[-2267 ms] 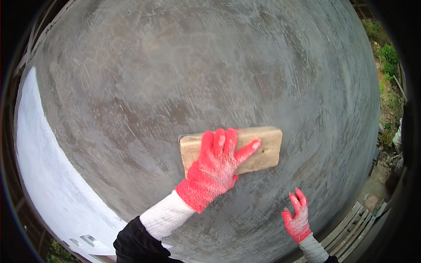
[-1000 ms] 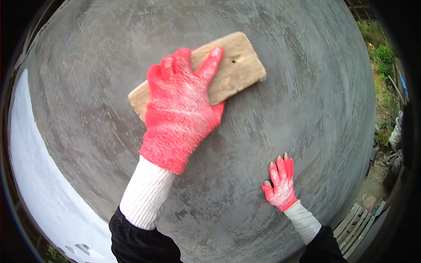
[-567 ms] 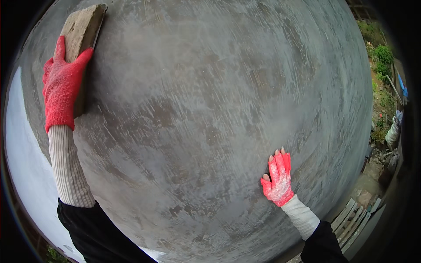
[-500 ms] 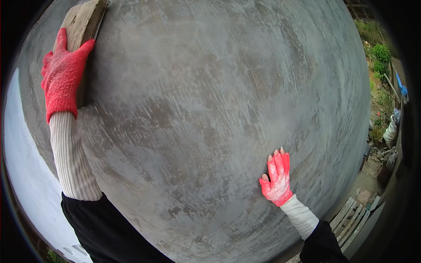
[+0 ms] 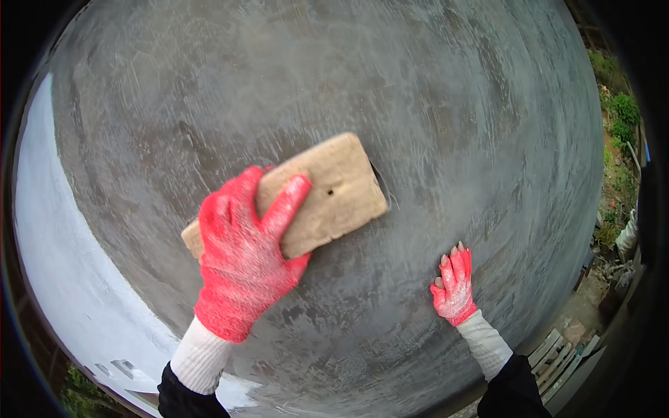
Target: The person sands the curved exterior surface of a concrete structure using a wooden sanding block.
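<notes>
My left hand [image 5: 245, 258], in a red glove dusted with pale powder, grips a plastering float [image 5: 331, 198], a tan rectangular block with a small dark hole. The thumb lies across its upper face, and some fingers are hidden behind it. The float sits tilted, its right end higher, against the grey plastered surface [image 5: 334, 90]; whether its whole underside touches cannot be made out. Lower right, my right hand [image 5: 456, 289] rests on the same surface with fingers stretched out and bare fingertips showing from a red glove. Nothing is in it.
A smooth white area [image 5: 77, 265] borders the grey plaster on the left. Beyond the right edge are green plants [image 5: 625, 111], a pale sack [image 5: 627, 233] and rubble. Wooden slats [image 5: 550, 355] lie at the lower right.
My left hand has swept the float from the upper left down and right to the middle, turning it from upright to slanted. My right hand stays on the plaster.
</notes>
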`<state>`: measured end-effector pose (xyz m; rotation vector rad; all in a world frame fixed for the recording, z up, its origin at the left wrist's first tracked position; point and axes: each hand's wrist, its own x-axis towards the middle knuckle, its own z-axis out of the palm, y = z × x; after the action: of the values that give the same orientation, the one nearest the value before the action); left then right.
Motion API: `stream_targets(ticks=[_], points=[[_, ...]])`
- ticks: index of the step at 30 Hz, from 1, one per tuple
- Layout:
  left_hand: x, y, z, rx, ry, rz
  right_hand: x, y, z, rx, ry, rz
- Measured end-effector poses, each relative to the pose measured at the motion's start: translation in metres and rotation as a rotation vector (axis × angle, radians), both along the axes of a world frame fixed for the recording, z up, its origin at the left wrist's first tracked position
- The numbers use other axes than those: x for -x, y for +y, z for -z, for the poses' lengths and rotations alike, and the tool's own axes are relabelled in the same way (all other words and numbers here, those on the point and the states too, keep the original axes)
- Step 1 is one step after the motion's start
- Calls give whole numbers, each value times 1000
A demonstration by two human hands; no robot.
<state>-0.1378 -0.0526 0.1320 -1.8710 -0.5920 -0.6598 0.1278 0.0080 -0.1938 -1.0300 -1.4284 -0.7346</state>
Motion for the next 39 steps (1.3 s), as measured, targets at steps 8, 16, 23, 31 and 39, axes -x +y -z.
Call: stream_targets(ticks=[8,16,23,31,39], points=[[9,12,-115,-401,-524,-249,9,8,1,-10,58,8],[72,1,134,53,458,27,7,9,-5,10,184,-25],[97,-7,-146,-275,-713,-220,10,5,-2,37,154,16],[58,-13,-36,-180,-257,-156,4,4,1,40,144,58],[87,-8,-130,-217,-614,-259,4,-1,3,79,99,72]])
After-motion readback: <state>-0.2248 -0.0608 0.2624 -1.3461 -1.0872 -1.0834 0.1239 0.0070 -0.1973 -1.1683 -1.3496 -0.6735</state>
